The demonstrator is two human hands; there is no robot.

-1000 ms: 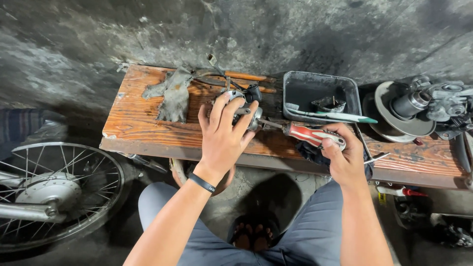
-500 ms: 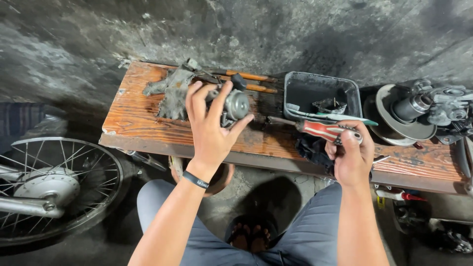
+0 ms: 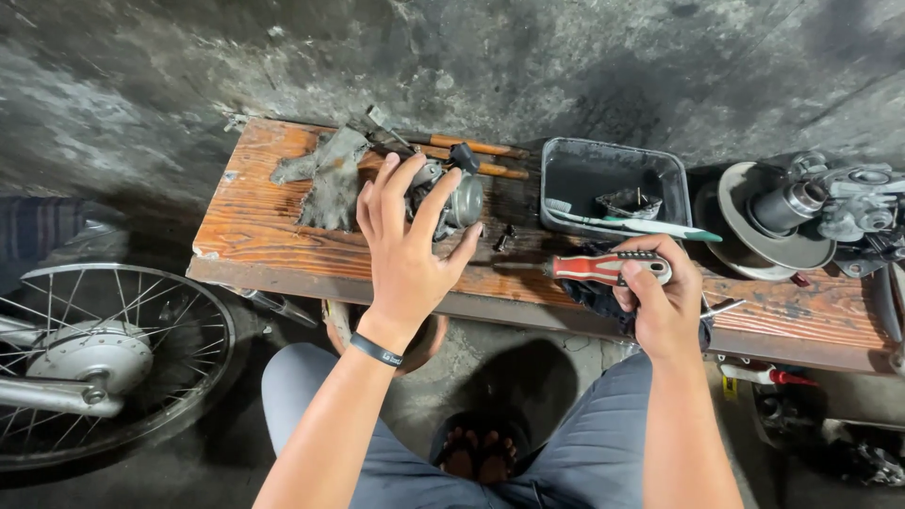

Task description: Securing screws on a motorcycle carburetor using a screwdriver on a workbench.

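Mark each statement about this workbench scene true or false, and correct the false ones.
1. The left hand grips a metal engine part on the wooden bench. True.
2. The right hand holds a hammer. False: it holds a red-handled screwdriver.
3. A toothbrush lies across the dark tray. True.
4. The spoked wheel rests on the bench. False: it sits on the floor at the left.

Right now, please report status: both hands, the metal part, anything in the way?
Left hand grips metal part on bench. Right hand holds red screwdriver, tip beside the part. Small screws loose near the tip.
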